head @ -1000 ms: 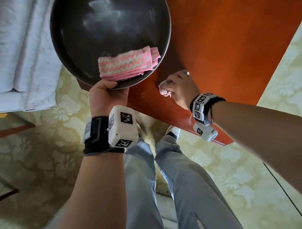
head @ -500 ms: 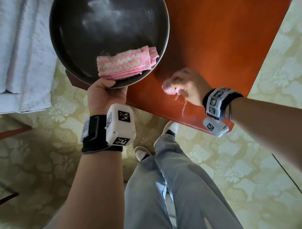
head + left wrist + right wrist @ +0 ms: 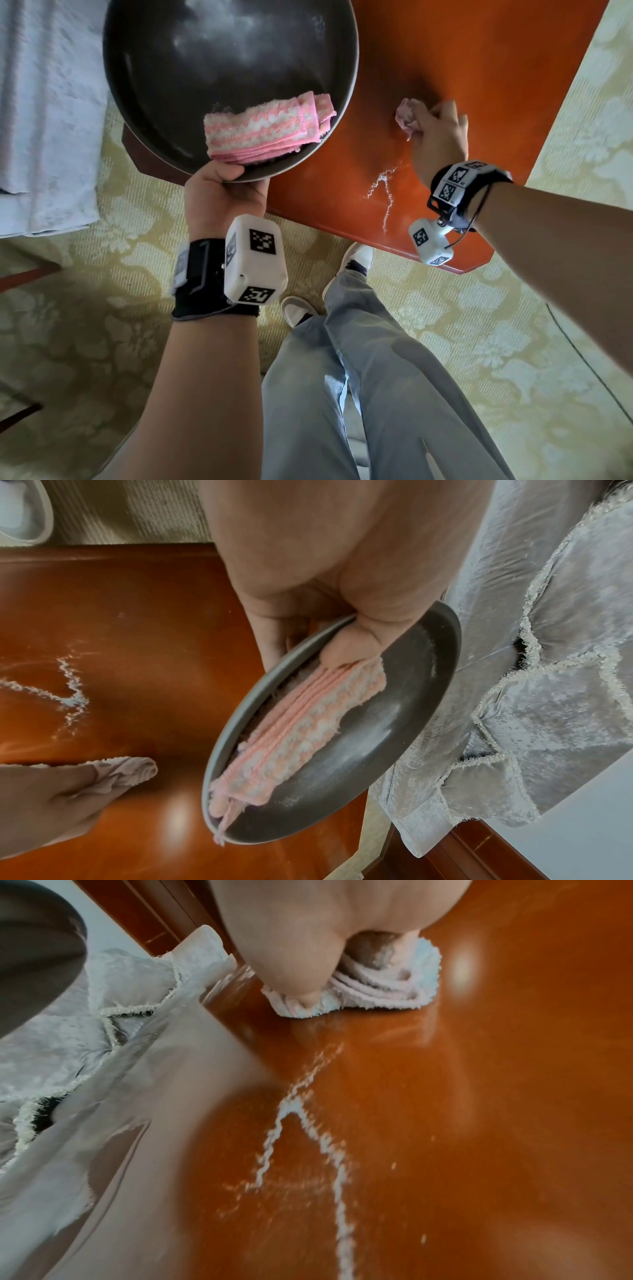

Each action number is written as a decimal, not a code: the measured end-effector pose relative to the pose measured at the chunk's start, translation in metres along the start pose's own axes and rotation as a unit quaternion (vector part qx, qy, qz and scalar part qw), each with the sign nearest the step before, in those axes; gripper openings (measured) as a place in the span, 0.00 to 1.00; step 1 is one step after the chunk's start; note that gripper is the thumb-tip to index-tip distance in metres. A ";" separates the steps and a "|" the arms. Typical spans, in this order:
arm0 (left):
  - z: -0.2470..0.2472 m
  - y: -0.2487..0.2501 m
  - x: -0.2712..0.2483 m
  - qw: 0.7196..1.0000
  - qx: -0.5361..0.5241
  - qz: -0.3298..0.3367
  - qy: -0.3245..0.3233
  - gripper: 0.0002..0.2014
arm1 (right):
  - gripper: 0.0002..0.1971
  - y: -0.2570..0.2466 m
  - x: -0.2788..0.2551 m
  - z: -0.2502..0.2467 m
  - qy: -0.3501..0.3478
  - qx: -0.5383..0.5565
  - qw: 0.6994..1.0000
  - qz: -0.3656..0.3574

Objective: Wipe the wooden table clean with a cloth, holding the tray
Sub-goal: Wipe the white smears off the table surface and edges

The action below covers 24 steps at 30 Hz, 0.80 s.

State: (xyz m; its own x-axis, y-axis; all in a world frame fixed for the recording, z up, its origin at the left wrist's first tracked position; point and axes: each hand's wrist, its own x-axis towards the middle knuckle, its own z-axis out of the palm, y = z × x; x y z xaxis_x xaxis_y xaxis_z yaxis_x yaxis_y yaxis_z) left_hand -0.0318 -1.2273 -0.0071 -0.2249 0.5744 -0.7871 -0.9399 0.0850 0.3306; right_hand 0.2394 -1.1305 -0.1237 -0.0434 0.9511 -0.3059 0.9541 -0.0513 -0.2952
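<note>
Taking the desk (image 3: 479, 68) as the landmark, a pale textured fabric (image 3: 44, 102) is seen to its left, hanging past its left edge; a dark round tray (image 3: 171, 85) is held over the desk's near left corner, partly over the patterned carpet (image 3: 102, 342); a folded pink-and-white cloth (image 3: 263, 128) is lying in the tray at its near rim; the tray's near rim is clamped by the left hand (image 3: 224, 195), the thumb (image 3: 349, 647) being laid inside the rim against the folded cloth and the fingers curled beneath; a faint whitish film is seen on the tray's floor; a thin zigzag trail of white powder (image 3: 382, 195) is left on the desk near its front edge, just right of the tray; a bunched wiping cloth (image 3: 406, 114) is pressed onto the desk farther in from the front edge than the powder, apart from the tray's right rim; that cloth is gripped by the right hand (image 3: 442, 140), its grip closed round the bundle with the fingers (image 3: 298, 969) bearing down on it; below the desk's front edge, grey trouser legs (image 3: 359, 394) and two shoes are seen on the carpet.
</note>
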 end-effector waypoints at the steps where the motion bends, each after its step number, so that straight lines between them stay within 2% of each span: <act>1: 0.000 0.000 0.000 1.000 0.001 0.000 0.000 0.20 | 0.26 -0.004 -0.003 0.003 -0.001 -0.004 1.000 -0.004; 8: 0.004 -0.004 0.002 1.000 -0.010 -0.006 0.010 0.21 | 0.25 -0.020 -0.032 0.016 -0.036 -0.031 0.996 -0.079; 16: 0.005 -0.002 -0.011 0.999 0.012 0.012 0.028 0.18 | 0.23 -0.017 -0.080 0.030 -0.075 -0.036 0.978 -0.191; 20: -0.006 0.003 -0.017 1.000 0.018 0.015 0.020 0.18 | 0.22 -0.016 -0.073 0.020 -0.021 -0.019 0.970 -0.240; 24: -0.029 0.013 -0.022 1.000 0.012 0.015 0.018 0.18 | 0.21 -0.032 -0.054 0.000 0.055 -0.019 0.981 -0.188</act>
State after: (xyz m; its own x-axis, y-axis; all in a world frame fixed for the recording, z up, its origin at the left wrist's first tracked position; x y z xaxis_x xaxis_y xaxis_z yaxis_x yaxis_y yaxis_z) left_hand -0.0461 -1.2623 -0.0003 -0.2615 0.5479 -0.7946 -0.9267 0.0879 0.3655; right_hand 0.2112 -1.1799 -0.0972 -0.3629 0.9282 -0.0816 0.8876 0.3177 -0.3337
